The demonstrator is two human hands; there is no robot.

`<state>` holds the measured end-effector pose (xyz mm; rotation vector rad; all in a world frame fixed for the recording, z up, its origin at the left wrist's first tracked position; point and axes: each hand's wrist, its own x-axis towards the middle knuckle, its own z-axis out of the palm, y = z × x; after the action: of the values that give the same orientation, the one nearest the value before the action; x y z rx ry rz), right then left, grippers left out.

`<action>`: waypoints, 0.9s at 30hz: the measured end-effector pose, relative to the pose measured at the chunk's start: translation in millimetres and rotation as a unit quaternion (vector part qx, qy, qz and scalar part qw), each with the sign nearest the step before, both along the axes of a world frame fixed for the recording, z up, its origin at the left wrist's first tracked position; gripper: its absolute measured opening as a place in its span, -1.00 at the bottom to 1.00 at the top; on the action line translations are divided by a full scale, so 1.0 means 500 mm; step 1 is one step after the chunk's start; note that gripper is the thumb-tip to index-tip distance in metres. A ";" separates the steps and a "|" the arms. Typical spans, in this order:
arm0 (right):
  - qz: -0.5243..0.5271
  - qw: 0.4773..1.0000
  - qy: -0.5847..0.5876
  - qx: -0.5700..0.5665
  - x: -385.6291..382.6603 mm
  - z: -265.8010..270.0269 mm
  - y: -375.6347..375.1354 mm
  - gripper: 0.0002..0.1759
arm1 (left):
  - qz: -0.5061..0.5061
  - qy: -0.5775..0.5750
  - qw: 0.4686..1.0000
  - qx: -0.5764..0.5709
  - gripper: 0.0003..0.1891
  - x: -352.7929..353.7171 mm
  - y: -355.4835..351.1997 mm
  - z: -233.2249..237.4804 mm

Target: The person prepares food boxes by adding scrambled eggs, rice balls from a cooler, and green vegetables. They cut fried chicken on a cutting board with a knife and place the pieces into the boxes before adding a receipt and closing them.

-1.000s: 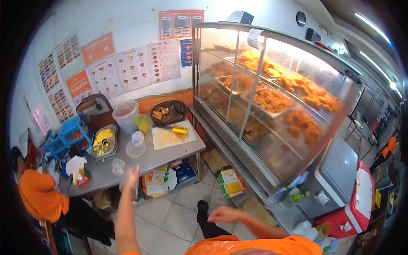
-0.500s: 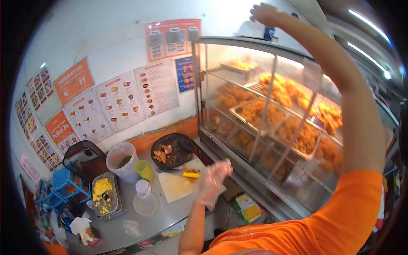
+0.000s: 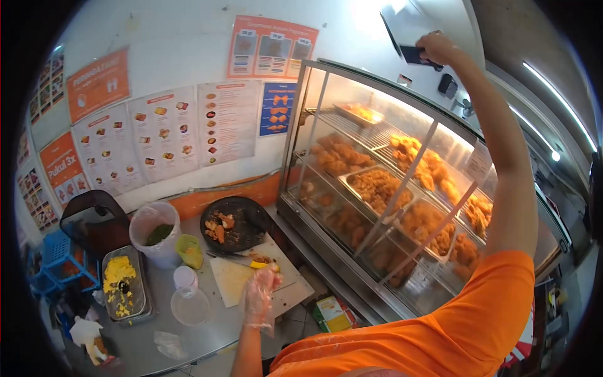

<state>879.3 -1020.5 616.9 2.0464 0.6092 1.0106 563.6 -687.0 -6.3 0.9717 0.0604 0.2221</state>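
My left hand [image 3: 259, 295], in a clear plastic glove, hovers over the near part of the white cutting board [image 3: 295, 276]. Its fingers are curled; whether anything is inside them is hidden. Just beyond the fingertips lies a knife [image 3: 229, 256] with a yellow handle. My bare right hand [image 3: 438, 49] is raised high above the glass display case [image 3: 377, 94], its fingers closed on a dark flat device [image 3: 414, 55] beside a grey panel. Behind the board, a black round mortar [image 3: 251, 229] holds brown fried pieces.
A metal tray [image 3: 141, 295] of yellow crumbled food, a white tub [image 3: 154, 213], a green cup [image 3: 188, 251], a lidded jar [image 3: 185, 278] and a clear round lid [image 3: 190, 306] stand on the steel counter. Blue baskets [image 3: 59, 254] sit left. Fried chicken [image 3: 380, 188] fills the case.
My right hand has come down slightly and closed on the dark device. My left hand has moved down and nearer the board. The view has turned to the right.
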 end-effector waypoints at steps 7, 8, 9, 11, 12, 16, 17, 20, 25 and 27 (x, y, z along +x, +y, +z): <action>0.247 0.813 0.362 0.383 -0.487 -0.425 0.247 -0.71 | -0.051 -0.206 0.974 0.072 -0.10 0.003 0.028 0.211; 0.211 0.756 0.428 0.448 -0.544 -0.519 0.282 -0.73 | -0.058 -0.235 0.968 0.067 -0.05 -0.008 0.031 0.209; 0.202 0.777 0.427 0.415 -0.591 -0.602 0.316 -0.77 | -0.081 -0.214 0.973 0.035 -0.07 -0.036 0.033 0.221; 0.235 0.788 0.435 0.366 -0.633 -0.765 0.377 -0.84 | -0.092 -0.162 0.983 0.003 -0.08 -0.094 0.036 0.215; 0.274 0.779 0.437 0.357 -0.647 -0.853 0.405 -0.87 | -0.091 -0.102 0.991 -0.004 -0.18 -0.120 0.039 0.198; 0.190 0.793 0.468 0.339 -0.774 -1.014 0.497 -0.90 | -0.170 -0.077 0.981 -0.060 -0.56 -0.188 0.103 -0.017; 0.188 0.782 0.485 0.343 -0.816 -1.049 0.519 -0.90 | -0.137 0.011 0.984 -0.110 -0.72 -0.254 0.119 0.049; 0.156 0.762 0.532 0.334 -0.852 -1.066 0.523 -0.87 | -0.192 0.066 0.973 -0.112 -0.79 -0.286 0.161 -0.032; 0.159 0.548 0.737 0.362 -0.790 -1.099 0.491 -0.77 | -0.029 -0.156 0.873 0.462 -0.85 -0.288 0.201 -0.116; 0.142 0.470 0.779 0.390 -0.783 -1.108 0.487 -0.79 | 0.008 -0.266 0.826 0.496 -0.83 -0.295 0.196 -0.125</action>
<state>487.8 -776.7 63.0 3.3748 1.5510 -1.2304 416.1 -589.1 -68.6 1.9150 -0.6252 0.5636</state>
